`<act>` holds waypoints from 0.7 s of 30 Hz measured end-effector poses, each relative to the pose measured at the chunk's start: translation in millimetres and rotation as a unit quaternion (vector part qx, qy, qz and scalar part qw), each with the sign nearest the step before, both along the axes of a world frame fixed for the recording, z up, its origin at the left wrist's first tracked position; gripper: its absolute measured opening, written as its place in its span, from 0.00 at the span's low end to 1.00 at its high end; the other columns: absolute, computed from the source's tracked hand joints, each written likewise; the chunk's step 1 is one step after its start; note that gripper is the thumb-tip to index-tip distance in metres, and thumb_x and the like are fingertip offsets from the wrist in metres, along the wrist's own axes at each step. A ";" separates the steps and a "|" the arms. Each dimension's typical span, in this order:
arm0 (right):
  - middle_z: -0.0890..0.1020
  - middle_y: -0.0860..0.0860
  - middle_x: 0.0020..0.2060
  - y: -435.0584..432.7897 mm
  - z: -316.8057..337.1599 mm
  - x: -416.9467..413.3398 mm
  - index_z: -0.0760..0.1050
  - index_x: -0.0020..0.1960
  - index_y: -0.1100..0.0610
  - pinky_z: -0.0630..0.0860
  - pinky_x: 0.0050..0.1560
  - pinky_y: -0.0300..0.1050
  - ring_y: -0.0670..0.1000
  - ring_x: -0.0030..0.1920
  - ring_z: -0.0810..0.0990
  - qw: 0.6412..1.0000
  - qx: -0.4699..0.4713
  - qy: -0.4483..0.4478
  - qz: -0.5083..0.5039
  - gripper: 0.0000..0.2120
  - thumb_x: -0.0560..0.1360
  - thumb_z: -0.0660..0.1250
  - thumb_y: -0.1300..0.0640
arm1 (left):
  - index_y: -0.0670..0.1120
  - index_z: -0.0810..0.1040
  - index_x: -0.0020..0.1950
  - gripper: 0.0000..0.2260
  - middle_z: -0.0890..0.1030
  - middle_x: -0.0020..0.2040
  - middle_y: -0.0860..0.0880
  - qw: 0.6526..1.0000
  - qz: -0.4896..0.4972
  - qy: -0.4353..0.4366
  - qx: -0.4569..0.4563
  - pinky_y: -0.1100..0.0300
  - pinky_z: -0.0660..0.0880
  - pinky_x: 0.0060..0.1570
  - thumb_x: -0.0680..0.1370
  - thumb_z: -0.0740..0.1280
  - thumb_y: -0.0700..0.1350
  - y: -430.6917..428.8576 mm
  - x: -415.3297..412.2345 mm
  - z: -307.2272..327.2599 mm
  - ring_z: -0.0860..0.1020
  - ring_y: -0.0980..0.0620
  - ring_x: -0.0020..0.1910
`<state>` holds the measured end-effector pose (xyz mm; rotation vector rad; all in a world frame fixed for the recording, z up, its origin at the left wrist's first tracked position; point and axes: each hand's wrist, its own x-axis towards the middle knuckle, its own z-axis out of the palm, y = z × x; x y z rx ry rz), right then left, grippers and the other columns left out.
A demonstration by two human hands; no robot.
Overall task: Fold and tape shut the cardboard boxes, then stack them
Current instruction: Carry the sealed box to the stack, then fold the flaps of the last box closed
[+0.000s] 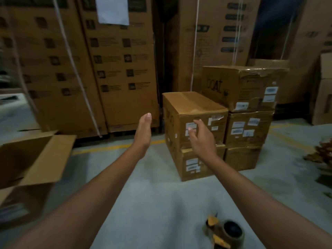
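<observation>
We are in a warehouse: tall printed cartons (124, 69) rise in rows behind, smaller taped boxes (249, 128) with shipping labels stand stacked on a grey concrete floor (154, 186), a yellow line (111, 147) is painted across it, and a tape dispenser (224, 232) lies near us.

The open box (32, 159) at the left of the frame runs off the left edge, so I see only part of it. The tape gun (224, 230) at the bottom is blurred and cut by the bottom edge. My right hand (203, 139) covers some of the labels (215, 117) on the top box (194, 108) in the middle; I cannot tell whether it touches the cardboard. Every label is too blurred to read. The brown heap (321, 151) at the right edge is a blur, cut off there.
</observation>
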<state>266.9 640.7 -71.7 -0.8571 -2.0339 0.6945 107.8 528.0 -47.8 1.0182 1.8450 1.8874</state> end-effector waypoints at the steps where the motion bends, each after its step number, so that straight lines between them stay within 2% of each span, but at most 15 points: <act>1: 0.70 0.55 0.74 -29.2 7.7 9.0 0.66 0.75 0.56 0.66 0.70 0.52 0.56 0.74 0.67 1.000 -0.001 0.014 0.012 0.22 0.84 0.59 0.49 | 0.50 0.56 0.81 0.27 0.58 0.80 0.51 1.000 0.016 0.001 0.005 0.52 0.58 0.72 0.84 0.50 0.60 -30.2 8.3 2.2 0.57 0.50 0.78; 4: 0.76 0.55 0.68 -106.6 22.3 23.0 0.67 0.74 0.55 0.70 0.63 0.49 0.57 0.68 0.73 0.999 -0.003 0.019 0.048 0.21 0.83 0.60 0.50 | 0.51 0.58 0.80 0.26 0.59 0.79 0.52 0.998 0.066 -0.006 -0.003 0.47 0.57 0.76 0.84 0.50 0.60 -113.9 28.5 1.8 0.58 0.51 0.78; 6: 0.76 0.55 0.68 -151.8 27.9 25.8 0.67 0.75 0.54 0.71 0.63 0.50 0.56 0.68 0.74 0.997 -0.007 0.013 0.077 0.22 0.83 0.61 0.49 | 0.50 0.59 0.80 0.26 0.61 0.79 0.52 0.995 0.097 0.006 -0.007 0.47 0.57 0.76 0.84 0.51 0.59 -162.8 35.6 -4.2 0.59 0.50 0.78; 10: 0.76 0.54 0.68 -228.1 37.9 22.6 0.65 0.76 0.54 0.71 0.60 0.47 0.55 0.68 0.74 0.990 -0.022 -0.007 0.142 0.23 0.83 0.62 0.51 | 0.48 0.62 0.79 0.24 0.64 0.77 0.50 0.988 0.152 0.024 -0.012 0.59 0.57 0.69 0.85 0.51 0.57 -247.9 37.4 -12.7 0.61 0.50 0.77; 12: 0.77 0.54 0.67 -258.2 42.2 13.9 0.65 0.75 0.54 0.72 0.59 0.48 0.54 0.66 0.75 0.984 -0.027 -0.018 0.173 0.23 0.82 0.63 0.52 | 0.49 0.63 0.79 0.26 0.64 0.78 0.51 0.984 0.179 0.004 -0.014 0.55 0.57 0.74 0.84 0.52 0.60 -284.4 34.2 -12.0 0.61 0.50 0.77; 14: 0.78 0.53 0.64 -283.6 45.6 0.2 0.66 0.75 0.54 0.74 0.58 0.49 0.54 0.62 0.77 0.979 -0.028 -0.024 0.199 0.22 0.82 0.64 0.53 | 0.51 0.64 0.78 0.34 0.64 0.78 0.52 0.978 0.207 -0.005 -0.023 0.47 0.57 0.77 0.78 0.54 0.70 -316.9 22.4 -12.4 0.62 0.51 0.77; 15: 0.79 0.53 0.63 -294.5 46.8 -8.4 0.67 0.74 0.54 0.75 0.57 0.50 0.54 0.59 0.78 0.977 -0.030 -0.027 0.211 0.22 0.82 0.64 0.53 | 0.51 0.65 0.77 0.39 0.66 0.77 0.51 0.975 0.223 -0.011 -0.019 0.46 0.58 0.76 0.74 0.55 0.74 -330.9 13.2 -13.2 0.63 0.52 0.76; 16: 0.79 0.53 0.63 -304.8 46.8 -17.7 0.67 0.74 0.54 0.76 0.57 0.50 0.53 0.56 0.79 0.974 -0.033 -0.030 0.223 0.21 0.82 0.64 0.53 | 0.50 0.67 0.76 0.39 0.69 0.75 0.51 0.971 0.239 -0.017 -0.014 0.48 0.59 0.76 0.73 0.55 0.74 -345.1 4.7 -13.8 0.65 0.53 0.74; 18: 0.76 0.53 0.67 -322.0 43.8 -40.7 0.67 0.74 0.54 0.76 0.57 0.50 0.50 0.51 0.77 0.968 -0.046 -0.031 0.246 0.21 0.82 0.64 0.54 | 0.50 0.72 0.70 0.27 0.75 0.67 0.53 0.968 0.250 -0.021 -0.004 0.55 0.62 0.70 0.81 0.53 0.66 -371.0 -7.4 -11.7 0.67 0.56 0.68; 19: 0.75 0.52 0.68 -329.6 41.2 -53.3 0.67 0.74 0.53 0.76 0.58 0.49 0.49 0.52 0.76 0.964 -0.056 -0.033 0.258 0.21 0.82 0.63 0.54 | 0.50 0.73 0.69 0.22 0.75 0.62 0.55 0.967 0.254 -0.025 -0.003 0.56 0.62 0.65 0.84 0.52 0.61 -382.4 -14.5 -12.9 0.67 0.56 0.66; 20: 0.75 0.52 0.68 -336.2 38.0 -66.6 0.67 0.73 0.53 0.76 0.60 0.50 0.49 0.55 0.76 0.960 -0.071 -0.035 0.270 0.20 0.82 0.63 0.55 | 0.48 0.72 0.70 0.21 0.75 0.62 0.55 0.964 0.264 -0.025 -0.008 0.56 0.61 0.64 0.85 0.51 0.58 -392.0 -26.2 -17.2 0.67 0.55 0.66; 21: 0.75 0.52 0.68 -342.2 34.6 -80.4 0.68 0.73 0.53 0.75 0.61 0.50 0.50 0.60 0.76 0.955 -0.090 -0.034 0.281 0.20 0.82 0.63 0.57 | 0.47 0.69 0.73 0.23 0.74 0.67 0.52 0.958 0.283 -0.025 -0.021 0.55 0.61 0.65 0.85 0.51 0.58 -400.9 -38.2 -22.4 0.67 0.53 0.70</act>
